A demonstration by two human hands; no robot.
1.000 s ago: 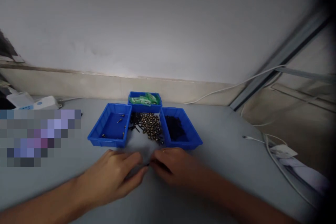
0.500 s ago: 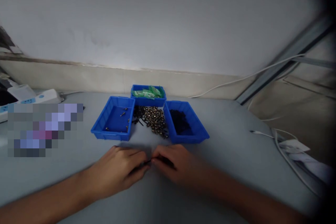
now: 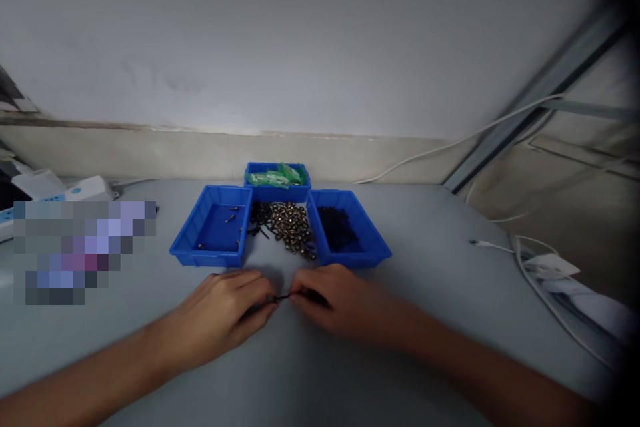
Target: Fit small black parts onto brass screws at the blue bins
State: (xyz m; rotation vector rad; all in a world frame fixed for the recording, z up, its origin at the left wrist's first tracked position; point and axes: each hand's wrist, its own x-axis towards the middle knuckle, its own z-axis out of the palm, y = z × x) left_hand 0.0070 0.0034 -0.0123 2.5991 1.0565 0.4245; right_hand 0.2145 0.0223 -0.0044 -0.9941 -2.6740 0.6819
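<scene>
My left hand (image 3: 227,313) and my right hand (image 3: 333,299) rest on the grey table, fingertips pinched together and meeting on a small dark screw (image 3: 283,296) held between them. Just beyond lies a loose pile of brass and black screws (image 3: 289,235). The left blue tray (image 3: 213,235) holds a few screws. The right blue tray (image 3: 350,237) holds a dark heap of small parts. A back blue tray (image 3: 277,178) holds green plastic pieces.
A white power strip (image 3: 60,192) lies at the far left by the wall. White cables (image 3: 530,267) and a white bundle run along the table's right edge. A blurred patch covers something at the left.
Both hands stay pinched on the small screw, with only slight finger shifts. The view has swayed a little, so the trays sit slightly differently in the picture.
</scene>
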